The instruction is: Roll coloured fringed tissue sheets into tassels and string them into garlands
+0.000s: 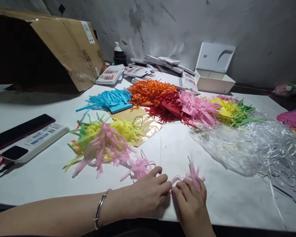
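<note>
Near the front edge of the white table, my left hand (150, 191) is closed on pink fringed paper (140, 167), its knuckles up. Close beside it on the right, my right hand (191, 200) has its fingers wrapped round another part of pink fringe (193, 176). The fingertips of both hands nearly meet, and what lies between them is mostly hidden. To the left spreads a heap of light pink (106, 141), yellow (128, 130) and green fringed paper. A silver bracelet circles my left wrist.
Blue (111, 100), orange (153, 92), red, pink and yellow fringe bundles lie across the middle. Silver strands (278, 148) and clear plastic (227, 148) are at right. A phone (22, 130) and white device are left; cardboard box (71, 46), flat packs and open white box (214, 82) stand behind.
</note>
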`<state>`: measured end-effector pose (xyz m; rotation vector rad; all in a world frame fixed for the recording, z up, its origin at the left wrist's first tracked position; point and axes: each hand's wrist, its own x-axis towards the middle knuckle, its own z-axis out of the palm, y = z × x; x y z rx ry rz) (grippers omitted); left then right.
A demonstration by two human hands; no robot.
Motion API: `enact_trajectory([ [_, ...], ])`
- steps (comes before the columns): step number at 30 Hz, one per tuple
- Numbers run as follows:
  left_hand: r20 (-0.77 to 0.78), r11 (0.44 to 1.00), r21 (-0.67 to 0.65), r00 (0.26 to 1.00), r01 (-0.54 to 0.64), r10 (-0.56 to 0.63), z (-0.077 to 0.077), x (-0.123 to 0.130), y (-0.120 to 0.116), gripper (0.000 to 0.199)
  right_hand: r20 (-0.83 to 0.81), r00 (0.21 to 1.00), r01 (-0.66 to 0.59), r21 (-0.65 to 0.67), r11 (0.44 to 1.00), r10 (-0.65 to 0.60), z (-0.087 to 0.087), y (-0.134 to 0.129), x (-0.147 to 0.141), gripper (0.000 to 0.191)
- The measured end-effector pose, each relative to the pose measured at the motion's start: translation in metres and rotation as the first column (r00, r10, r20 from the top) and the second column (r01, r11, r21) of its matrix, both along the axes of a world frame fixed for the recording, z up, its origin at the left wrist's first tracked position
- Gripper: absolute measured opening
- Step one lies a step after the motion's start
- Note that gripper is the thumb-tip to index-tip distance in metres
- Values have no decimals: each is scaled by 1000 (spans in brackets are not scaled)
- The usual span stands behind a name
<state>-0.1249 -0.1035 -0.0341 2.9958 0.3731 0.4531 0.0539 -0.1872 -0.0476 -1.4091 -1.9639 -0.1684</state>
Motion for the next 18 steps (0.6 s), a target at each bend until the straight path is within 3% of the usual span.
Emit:
enact_trajectory([
  [3,4,967,-225,993,-117,121,1,4,3,14,5,1000,-12,66,998,12,4,3,-4,27],
  [4,17,915,-374,985,-151,169,5,4,5,13,4,1000,-20,83,996,20,6,4,-3,28],
  [5,28,824,-542,976,-165,214,11,4,7,14,7,999,-37,96,995,37,9,5,-2,28],
  [6,20,682,-712,967,-164,254,17,4,9,17,6,998,-57,117,991,56,13,5,0,27],
  [8,-28,317,-941,960,-120,279,31,4,14,25,-4,996,-88,164,983,90,22,6,6,24],
  [10,-77,-25,-997,953,-72,292,41,5,18,33,-10,994,-105,198,975,109,34,8,12,21],
  [11,-88,-156,-987,948,-41,306,45,6,19,35,-24,994,-102,212,972,110,40,9,15,20],
  [12,-84,-247,-969,941,-1,326,48,8,20,37,-43,992,-103,219,970,115,45,10,17,18],
  [13,-68,-297,-954,933,43,353,50,11,20,37,-69,990,-104,219,970,122,48,12,18,18],
  [15,-22,-323,-939,916,119,401,54,17,18,37,-170,977,-90,216,972,129,50,15,18,18],
  [18,64,-249,-945,868,211,492,59,29,14,40,-400,905,-80,170,982,143,41,20,14,20],
])
